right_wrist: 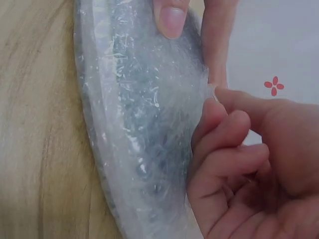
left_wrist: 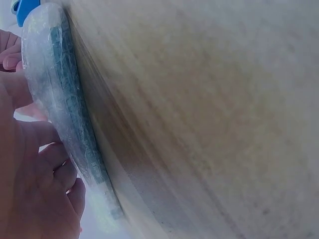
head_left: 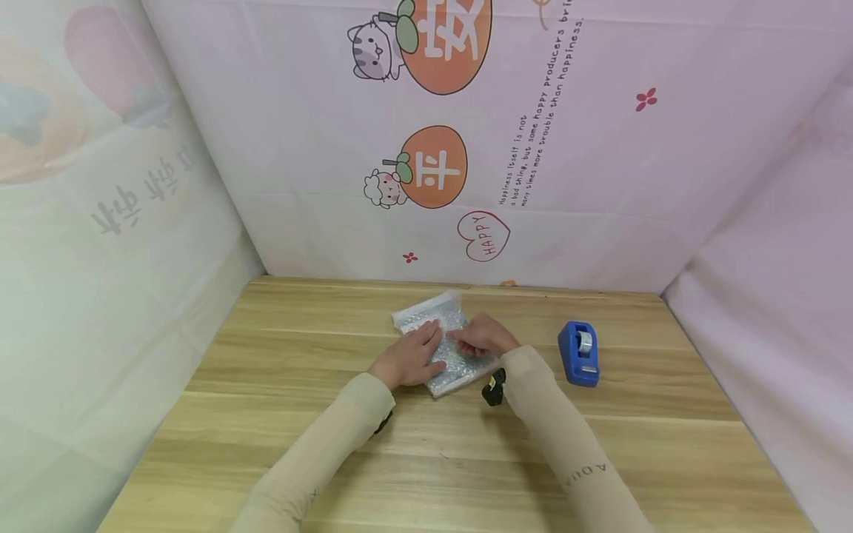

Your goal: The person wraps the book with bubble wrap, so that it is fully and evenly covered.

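Note:
A flat package in clear bubble wrap (head_left: 453,377) lies on the wooden table, and something dark blue-green shows through the wrap (left_wrist: 75,99) from the side. My left hand (head_left: 408,357) rests on its left part with the fingers extended, pressing down. From the right, my right hand (head_left: 485,337) reaches over the package. In the right wrist view, thumb and index finger of the right hand (right_wrist: 249,154) pinch a thin clear edge on top of the bubble wrap (right_wrist: 134,124), while the other fingers curl in.
To the right of the package stands a blue tape dispenser (head_left: 578,354) with a roll of clear tape (head_left: 584,342). Printed white cloth (head_left: 333,170) walls the table (head_left: 300,355) at the back and both sides. A black wrist device (head_left: 494,388) hangs under the right cuff.

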Action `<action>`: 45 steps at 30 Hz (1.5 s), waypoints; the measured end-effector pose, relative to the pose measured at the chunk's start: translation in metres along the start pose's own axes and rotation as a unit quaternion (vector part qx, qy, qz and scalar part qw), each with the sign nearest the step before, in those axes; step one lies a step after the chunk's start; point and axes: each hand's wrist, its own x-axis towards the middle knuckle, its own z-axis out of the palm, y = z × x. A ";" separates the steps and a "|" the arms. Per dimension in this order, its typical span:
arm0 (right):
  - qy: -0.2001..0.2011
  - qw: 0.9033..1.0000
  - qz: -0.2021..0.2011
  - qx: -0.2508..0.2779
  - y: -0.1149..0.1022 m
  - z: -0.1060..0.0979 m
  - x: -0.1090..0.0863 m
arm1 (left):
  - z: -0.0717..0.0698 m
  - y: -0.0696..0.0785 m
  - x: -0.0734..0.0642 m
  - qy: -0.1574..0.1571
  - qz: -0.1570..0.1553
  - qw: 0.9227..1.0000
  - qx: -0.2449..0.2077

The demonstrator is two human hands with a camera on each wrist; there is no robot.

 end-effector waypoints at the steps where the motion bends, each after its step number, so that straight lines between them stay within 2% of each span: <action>1: 0.005 1.000 0.004 -0.006 -0.001 0.001 0.001 | -0.002 0.001 -0.001 0.003 0.001 1.000 -0.002; 7: 0.020 0.999 0.032 -0.035 -0.006 0.002 0.003 | -0.007 0.004 -0.004 0.008 0.005 1.000 0.005; 14: 0.024 0.997 0.066 -0.039 -0.011 0.001 0.002 | -0.005 0.005 -0.003 0.006 0.001 1.000 -0.001; 18: 0.030 0.994 0.081 -0.068 -0.013 0.001 0.001 | -0.003 0.004 -0.001 0.010 0.002 1.000 0.004; 24: 0.046 0.985 0.091 -0.140 -0.009 0.003 0.003 | -0.002 0.003 0.001 0.005 0.001 1.000 0.008; 30: 0.072 0.970 0.109 -0.203 -0.001 0.000 0.002 | -0.001 0.002 0.002 0.001 -0.001 1.000 0.011; 33: 0.084 0.963 0.098 -0.235 0.003 -0.002 0.002 | 0.002 -0.001 0.004 0.002 -0.002 1.000 0.015; 37: 0.089 0.959 0.067 -0.260 0.007 -0.005 0.003 | 0.009 -0.006 0.008 0.002 -0.004 1.000 0.017; 45: 0.081 0.965 0.019 -0.250 0.019 -0.007 0.008 | 0.008 -0.006 0.008 -0.004 -0.006 1.000 0.003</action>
